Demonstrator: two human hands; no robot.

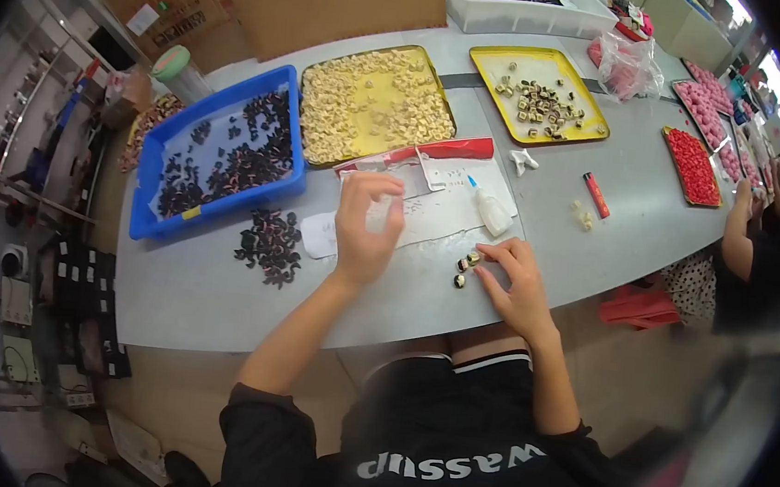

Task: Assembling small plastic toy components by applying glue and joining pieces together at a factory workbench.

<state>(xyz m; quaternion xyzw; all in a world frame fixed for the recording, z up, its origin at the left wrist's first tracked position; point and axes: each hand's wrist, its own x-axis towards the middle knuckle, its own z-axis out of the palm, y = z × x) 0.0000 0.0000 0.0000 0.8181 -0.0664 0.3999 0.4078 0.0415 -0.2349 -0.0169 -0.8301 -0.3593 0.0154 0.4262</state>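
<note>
My left hand (368, 228) is raised over the paper, its fingers curved and the thumb a little apart from the index finger. Nothing shows between them. At the table's near side, my right hand (518, 287) has thumb and index finger at a small black-and-cream piece (473, 259). Two similar little pieces (460, 281) lie beside it. Beyond that hand, a white squeeze bottle (493, 213) with a blue tip lies on the written paper (448, 213). A loose pile of small dark curved pieces (269, 247) is left of my left hand.
A blue tray (295, 180) holds more dark pieces. One yellow tray (365, 102) carries cream pieces, another (595, 132) black-and-cream ones. A red marker-like stick (596, 195) and a white star-like piece (523, 161) lie rightward. Cardboard boxes (336, 7) stand behind; another person (760, 257) sits far right.
</note>
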